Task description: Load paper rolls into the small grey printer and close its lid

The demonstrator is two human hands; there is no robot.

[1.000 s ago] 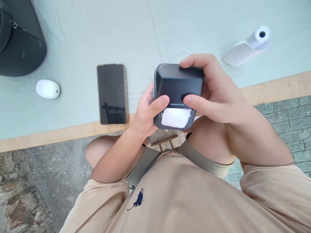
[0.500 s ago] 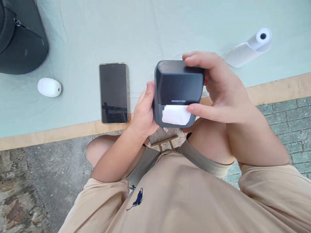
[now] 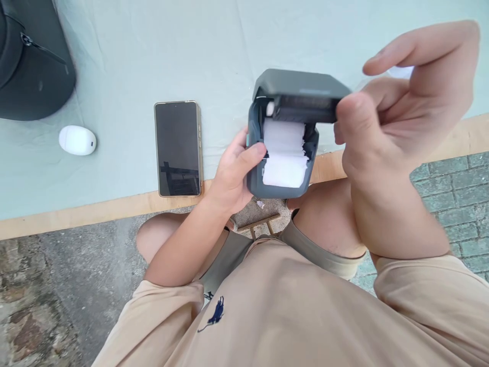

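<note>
A dark grey label printer (image 3: 280,192) is held over the table's front edge, its lid (image 3: 301,81) raised. My left hand (image 3: 234,176) grips it from the left, thumb over the rim beside the paper. White label paper (image 3: 284,171) lies inside and runs out toward the front with a ragged right edge. At the lid's right corner is my right hand (image 3: 397,107), thumb against or just in front of that corner, index finger apart and bent. A paper roll (image 3: 401,72) shows only partly behind that hand.
On the pale green tabletop (image 3: 214,46), a smartphone (image 3: 178,148) lies left of the printer. Farther left are a white oval case (image 3: 78,140) and a black zippered bag (image 3: 34,66). My knees are under the table's front edge (image 3: 95,209).
The printer's lid has swung up, exposing the paper inside. My right hand has moved right from the printer's top and front. My left thumb has shifted onto the inner rim.
</note>
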